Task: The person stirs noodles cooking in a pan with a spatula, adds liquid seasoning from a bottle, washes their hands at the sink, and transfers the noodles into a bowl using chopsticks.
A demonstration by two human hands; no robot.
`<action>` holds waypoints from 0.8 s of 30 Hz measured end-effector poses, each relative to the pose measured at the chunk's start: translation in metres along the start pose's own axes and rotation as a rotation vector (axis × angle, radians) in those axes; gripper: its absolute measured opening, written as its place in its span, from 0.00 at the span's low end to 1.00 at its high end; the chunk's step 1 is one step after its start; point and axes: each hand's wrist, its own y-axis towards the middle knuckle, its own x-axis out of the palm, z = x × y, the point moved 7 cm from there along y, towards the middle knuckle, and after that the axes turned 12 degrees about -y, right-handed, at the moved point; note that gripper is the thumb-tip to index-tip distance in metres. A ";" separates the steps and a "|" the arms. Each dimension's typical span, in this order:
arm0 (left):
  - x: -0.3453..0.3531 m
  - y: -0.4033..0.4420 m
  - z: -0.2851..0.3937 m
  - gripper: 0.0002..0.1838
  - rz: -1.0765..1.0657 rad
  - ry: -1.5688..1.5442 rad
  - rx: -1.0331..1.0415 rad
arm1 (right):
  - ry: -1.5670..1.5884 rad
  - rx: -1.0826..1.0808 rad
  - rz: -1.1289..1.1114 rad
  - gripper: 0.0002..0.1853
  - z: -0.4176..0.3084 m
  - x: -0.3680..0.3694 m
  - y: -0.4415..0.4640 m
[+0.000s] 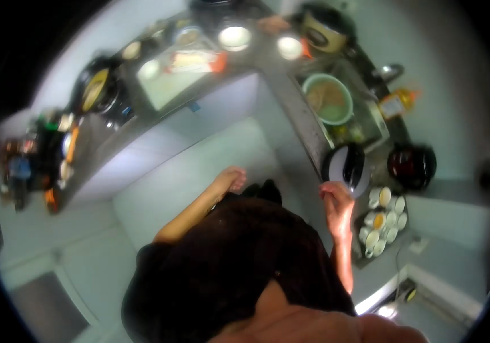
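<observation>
My right hand is at the counter edge on the right, its fingers curled at the near rim of a grey pan or lid with a black middle. Whether the fingers hold its handle is blurred. Out in front of my body, over the floor, hangs my left hand, loosely curled with nothing visible in it. Just beyond the pan or lid, a pale green basin with brownish contents stands in the sink.
Several white cups stand on a tray at the right, near a dark red kettle. A yellow bottle is behind the sink. Along the far counter are a rice cooker, bowls, a cutting board and a stove pan.
</observation>
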 end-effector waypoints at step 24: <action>-0.092 -0.033 0.023 0.10 0.387 -0.366 0.305 | 0.001 -0.562 -0.436 0.05 -0.076 0.158 0.153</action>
